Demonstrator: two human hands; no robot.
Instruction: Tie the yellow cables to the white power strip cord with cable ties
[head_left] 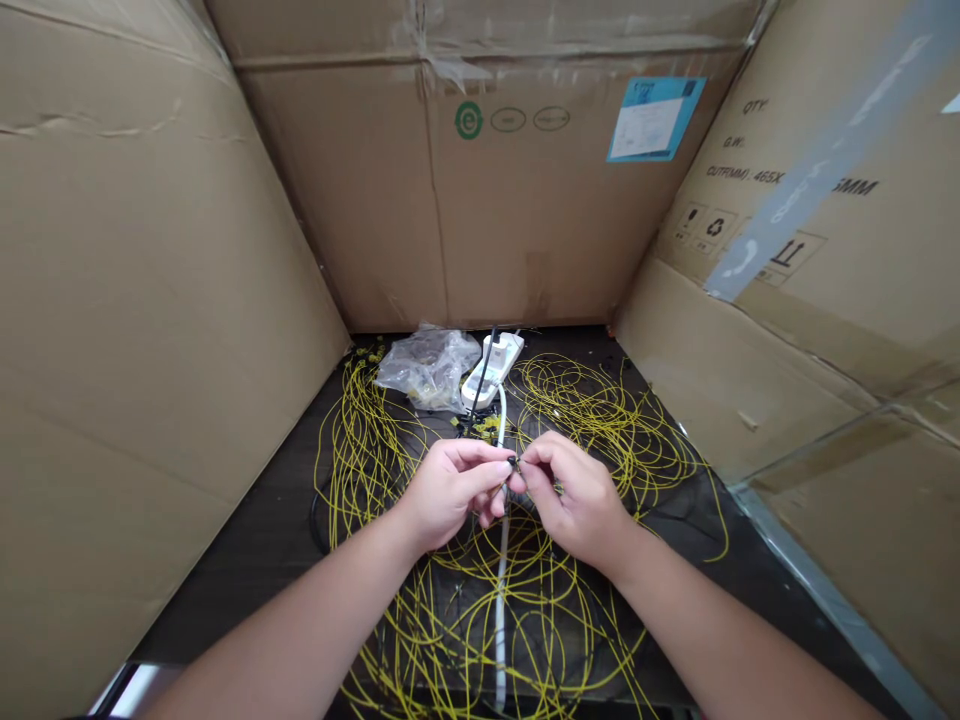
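My left hand (459, 490) and my right hand (574, 495) meet above the middle of the dark table. A small black piece (513, 461) is pinched between the left thumb and index finger; its exact kind is too small to make out. The right thumb and index finger are pressed together right beside it, on something thin that their tips mostly hide. Beneath both hands lie loose loops of thin yellow wire (420, 610). More coiled yellow wire (592, 405) spreads behind my right hand, and another bundle (360, 430) lies to the left.
A white power strip (491, 372) with a black cord plugged in stands at the back; its white cable (502, 600) runs toward me. Beside it is a crumpled clear plastic bag (427, 365). Cardboard walls (480, 220) enclose the dark tabletop (255, 560) on three sides.
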